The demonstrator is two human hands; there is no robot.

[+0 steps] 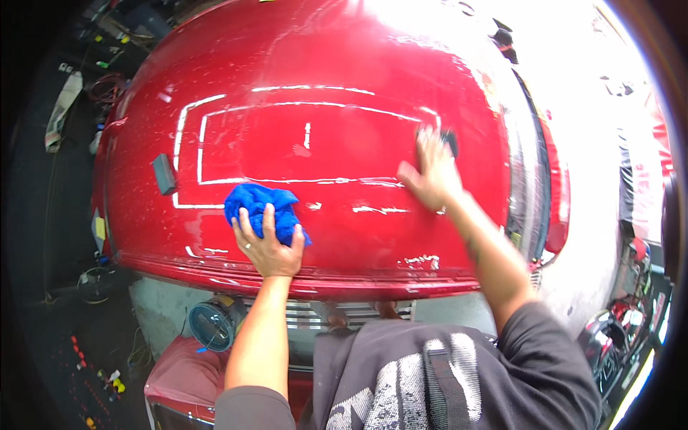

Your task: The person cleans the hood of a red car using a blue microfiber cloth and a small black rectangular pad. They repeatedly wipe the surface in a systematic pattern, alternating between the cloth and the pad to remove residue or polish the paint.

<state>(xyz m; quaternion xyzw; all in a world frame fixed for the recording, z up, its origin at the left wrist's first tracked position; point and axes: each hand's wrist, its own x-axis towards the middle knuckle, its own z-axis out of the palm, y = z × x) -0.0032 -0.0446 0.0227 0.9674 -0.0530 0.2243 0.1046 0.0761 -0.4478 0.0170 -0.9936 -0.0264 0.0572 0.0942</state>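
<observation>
Blue cloth [251, 197] lies bunched beneath your left hand [268, 247], fingers spread, toward the red panel's [344, 244] near edge; trapped grit could scratch. On the panel's left, an unheld grey block [164, 174] could slide if knocked. On its right, your blurred right hand [434, 170] partly covers a dark pad [449, 140], grip unclear; uneven pressure could leave marks.

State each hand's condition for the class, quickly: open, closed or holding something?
Left hand: open, spread over the blue cloth.
Right hand: blurred, at a small dark object; grip cannot be told.
</observation>
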